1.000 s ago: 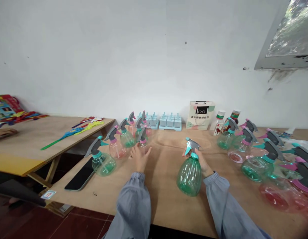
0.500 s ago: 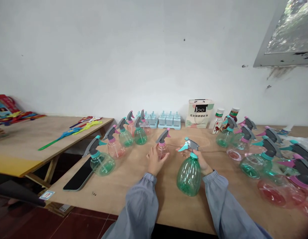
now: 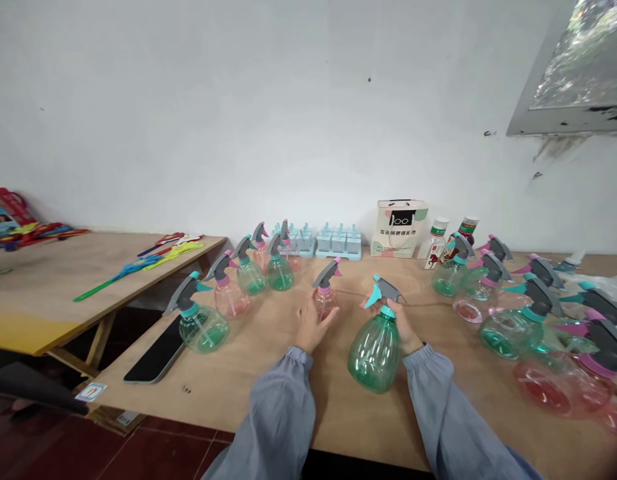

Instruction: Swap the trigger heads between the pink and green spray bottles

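Note:
My left hand is curled around a small pink spray bottle with a grey and pink trigger head, which stands upright on the table. A green spray bottle with a grey and turquoise head is gripped at its neck by my right hand. That bottle leans, its base towards the left. Part of my right hand's fingers is hidden behind the bottle. To the left stand several pink and green spray bottles, the nearest a green one.
A phone lies at the table's left. Light-blue popsicle molds, a paper bag and a white-labelled bottle line the wall. Several more spray bottles crowd the right, including a pink one. Colourful items lie on the left table.
The green spray bottle has tilted further, its base swinging left, as my right hand turns slightly. My left hand stays around the pink bottle.

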Demonstrator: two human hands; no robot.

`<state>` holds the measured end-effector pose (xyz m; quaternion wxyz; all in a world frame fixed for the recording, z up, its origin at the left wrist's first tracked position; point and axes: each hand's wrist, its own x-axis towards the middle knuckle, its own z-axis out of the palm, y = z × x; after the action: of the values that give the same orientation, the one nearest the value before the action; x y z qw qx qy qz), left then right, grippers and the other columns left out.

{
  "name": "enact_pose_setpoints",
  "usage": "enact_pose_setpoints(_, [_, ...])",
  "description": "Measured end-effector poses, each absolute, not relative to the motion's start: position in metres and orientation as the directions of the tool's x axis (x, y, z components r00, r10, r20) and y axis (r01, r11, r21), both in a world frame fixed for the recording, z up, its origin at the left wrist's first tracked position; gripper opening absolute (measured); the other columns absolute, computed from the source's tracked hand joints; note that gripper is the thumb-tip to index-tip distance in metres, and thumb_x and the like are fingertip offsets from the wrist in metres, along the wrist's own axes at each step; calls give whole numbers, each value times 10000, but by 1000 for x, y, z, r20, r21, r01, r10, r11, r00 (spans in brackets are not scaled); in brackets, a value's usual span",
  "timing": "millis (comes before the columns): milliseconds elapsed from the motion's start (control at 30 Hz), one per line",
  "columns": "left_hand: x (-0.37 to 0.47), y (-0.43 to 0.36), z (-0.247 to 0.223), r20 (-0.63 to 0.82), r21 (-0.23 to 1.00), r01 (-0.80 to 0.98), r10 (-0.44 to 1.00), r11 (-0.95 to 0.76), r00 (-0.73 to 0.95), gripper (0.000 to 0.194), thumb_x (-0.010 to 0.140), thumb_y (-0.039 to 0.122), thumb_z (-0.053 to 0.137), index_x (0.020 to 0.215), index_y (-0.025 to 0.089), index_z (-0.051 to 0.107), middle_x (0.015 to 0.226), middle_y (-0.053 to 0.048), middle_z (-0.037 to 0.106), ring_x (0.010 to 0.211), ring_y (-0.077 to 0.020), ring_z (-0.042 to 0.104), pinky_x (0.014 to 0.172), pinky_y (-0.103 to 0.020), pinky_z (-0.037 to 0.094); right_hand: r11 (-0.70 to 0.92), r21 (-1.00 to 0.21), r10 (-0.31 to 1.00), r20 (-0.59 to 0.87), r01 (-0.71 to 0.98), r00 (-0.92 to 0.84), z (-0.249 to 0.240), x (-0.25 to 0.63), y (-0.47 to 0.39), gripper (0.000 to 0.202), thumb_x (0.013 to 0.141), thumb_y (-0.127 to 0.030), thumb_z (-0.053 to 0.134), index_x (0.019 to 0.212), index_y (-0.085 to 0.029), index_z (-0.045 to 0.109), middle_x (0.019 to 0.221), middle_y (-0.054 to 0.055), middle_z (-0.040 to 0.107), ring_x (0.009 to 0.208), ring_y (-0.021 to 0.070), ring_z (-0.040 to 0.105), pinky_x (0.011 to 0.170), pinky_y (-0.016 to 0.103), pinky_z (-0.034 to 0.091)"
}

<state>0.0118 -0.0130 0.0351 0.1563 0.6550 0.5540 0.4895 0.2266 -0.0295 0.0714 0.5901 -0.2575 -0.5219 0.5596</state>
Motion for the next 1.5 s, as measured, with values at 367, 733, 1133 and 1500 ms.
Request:
enact_pose_setpoints(367, [12,-14,36,472,740,583,877,-337,-92,709,814,436,688,1414,227,372,1439,-161,533,1354,-315,490,1116,-527,315,252,-896,925,335,-366,-182,72,226,-31,383,782,-585,590,915,-242,696,903,73,750,1032,288,665,942,416,494])
enact_pose_setpoints(733, [11,-17,39,427,743,596,902,-306,-68,719,833,452,655,1431,206,342,1469,-172,498,1393,-321,444,1133,-534,292,423,-891,893,440,165,88,83,276,-35,500,801,-668,622,1033,-236,722,1064,83,759,1119,282,656,1024,456,474])
enact_pose_setpoints(1133, [12,-15,35,429,751,576,902,-323,-53,713,836,451,656,1429,222,333,1450,-160,514,1367,-320,472,1132,-541,292,435,-700,704,657,566,271,55,356,42,849,697,-682,710,1345,-171,507,1196,161,657,1152,318,606,1031,519,439])
enact_pose_setpoints(1500, [12,-15,34,470,741,556,882,-377,-29,729,826,425,669,1431,209,325,1447,-165,516,1357,-329,480,1123,-535,310,197,-439,574,777,877,259,13,364,92,1084,818,-795,463,1530,-52,122,1462,323,327,1392,415,331,1080,587,348])
